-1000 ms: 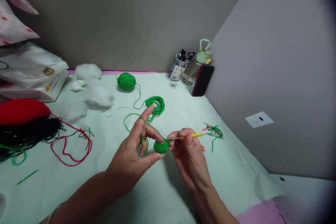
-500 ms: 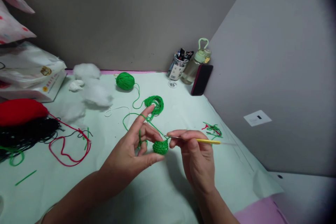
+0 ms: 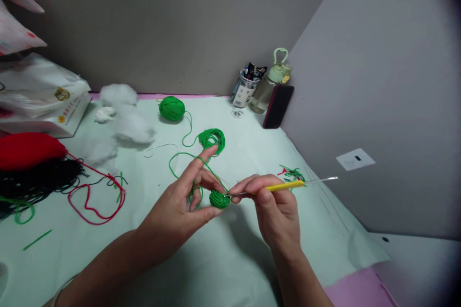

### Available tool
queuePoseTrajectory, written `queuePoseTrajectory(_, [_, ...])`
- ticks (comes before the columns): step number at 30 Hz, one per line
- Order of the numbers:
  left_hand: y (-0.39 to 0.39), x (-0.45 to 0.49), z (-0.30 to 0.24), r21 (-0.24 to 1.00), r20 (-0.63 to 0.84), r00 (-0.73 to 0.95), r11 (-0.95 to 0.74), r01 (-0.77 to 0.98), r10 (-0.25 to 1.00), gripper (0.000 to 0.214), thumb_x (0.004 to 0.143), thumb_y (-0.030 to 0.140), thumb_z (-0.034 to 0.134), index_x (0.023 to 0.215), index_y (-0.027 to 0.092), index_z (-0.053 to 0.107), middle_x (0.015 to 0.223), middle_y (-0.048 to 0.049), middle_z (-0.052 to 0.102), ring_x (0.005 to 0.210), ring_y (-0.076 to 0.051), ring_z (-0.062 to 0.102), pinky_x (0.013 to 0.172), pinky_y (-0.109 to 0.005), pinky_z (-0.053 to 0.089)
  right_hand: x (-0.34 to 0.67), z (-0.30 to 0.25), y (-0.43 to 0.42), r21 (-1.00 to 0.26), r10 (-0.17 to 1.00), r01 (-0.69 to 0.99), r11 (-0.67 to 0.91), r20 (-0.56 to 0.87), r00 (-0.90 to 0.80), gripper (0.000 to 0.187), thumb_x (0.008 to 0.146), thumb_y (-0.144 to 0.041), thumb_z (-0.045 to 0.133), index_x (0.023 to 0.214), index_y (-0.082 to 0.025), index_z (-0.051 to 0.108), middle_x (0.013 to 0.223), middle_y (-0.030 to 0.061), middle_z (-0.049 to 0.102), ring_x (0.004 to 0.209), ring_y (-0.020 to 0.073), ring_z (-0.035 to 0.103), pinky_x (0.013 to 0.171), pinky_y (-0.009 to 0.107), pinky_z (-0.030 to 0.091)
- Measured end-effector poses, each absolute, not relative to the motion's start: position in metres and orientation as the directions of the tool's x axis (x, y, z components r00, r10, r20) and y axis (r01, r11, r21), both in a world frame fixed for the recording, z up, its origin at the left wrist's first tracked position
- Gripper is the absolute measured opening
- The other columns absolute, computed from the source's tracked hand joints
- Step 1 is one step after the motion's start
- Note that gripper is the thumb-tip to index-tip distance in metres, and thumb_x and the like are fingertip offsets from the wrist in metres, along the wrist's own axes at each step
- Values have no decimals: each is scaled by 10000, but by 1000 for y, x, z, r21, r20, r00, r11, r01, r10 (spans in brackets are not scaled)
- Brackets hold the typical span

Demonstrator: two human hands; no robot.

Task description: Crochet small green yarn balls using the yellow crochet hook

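Crochet at mid-table, both hands busy. Pinches a green crochet piece (image 3: 219,199) with the left hand (image 3: 176,211), thumb beneath and middle finger on top, index finger raised straight with a green yarn strand (image 3: 216,176) draped over its tip and down to the piece. Grips a crochet hook (image 3: 284,186) with the right hand (image 3: 279,208), thumb and first fingers closed on the yellow handle, near metal tip touching the right edge of the piece, far metal end pointing toward the right-hand wall. Holds the piece just above the table (image 3: 216,264), over its pale green cover.

Just beyond the left index finger: a loose coil of green yarn (image 3: 213,138), joined by a single strand to a green yarn ball (image 3: 172,108) near the back wall. Beside the right hand, toward the wall: a small heap of yarn scraps (image 3: 292,172), green with a little red.

Farther left: white stuffing (image 3: 122,115) in several tufts, a thin white thread (image 3: 158,147), a looping red strand (image 3: 93,201), black yarn (image 3: 39,180) in a tangle, a red knitted piece (image 3: 29,149) and a white bag (image 3: 43,100) at the edge.

In the back right corner, close together: a jar of pens (image 3: 245,91), a water bottle (image 3: 269,85) with a pale green lid, and a dark phone (image 3: 278,106) leaning against the wall.
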State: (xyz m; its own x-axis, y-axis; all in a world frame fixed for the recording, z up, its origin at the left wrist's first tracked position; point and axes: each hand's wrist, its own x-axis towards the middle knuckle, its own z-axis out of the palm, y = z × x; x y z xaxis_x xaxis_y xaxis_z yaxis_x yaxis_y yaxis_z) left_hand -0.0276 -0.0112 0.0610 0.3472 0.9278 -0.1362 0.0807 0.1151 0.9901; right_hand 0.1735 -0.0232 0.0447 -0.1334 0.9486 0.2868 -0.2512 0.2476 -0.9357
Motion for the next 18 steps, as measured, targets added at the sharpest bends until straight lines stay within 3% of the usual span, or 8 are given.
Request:
queuePoseTrajectory(10, [-12,-29,51,978,28,320,-92,189,947,861,867,172,672,1602,418,298,965,31,678,661,-134,466,640,-269,434,177,49,-24,-935,922,-77,347,355,-154,198,1053,-254,527,1051,-269,725,986,8,773,831,142,733,789,317,598])
queuePoseTrajectory(18, [-13,-33,41,824,259,392,-414,387,883,863,938,68,538,1605,477,176,1050,22,700,724,-153,558,686,-266,465,177,53,-27,-816,829,201,542,479,-289,239,1021,-112,542,1132,-248,704,1033,36,760,967,162,704,858,327,570])
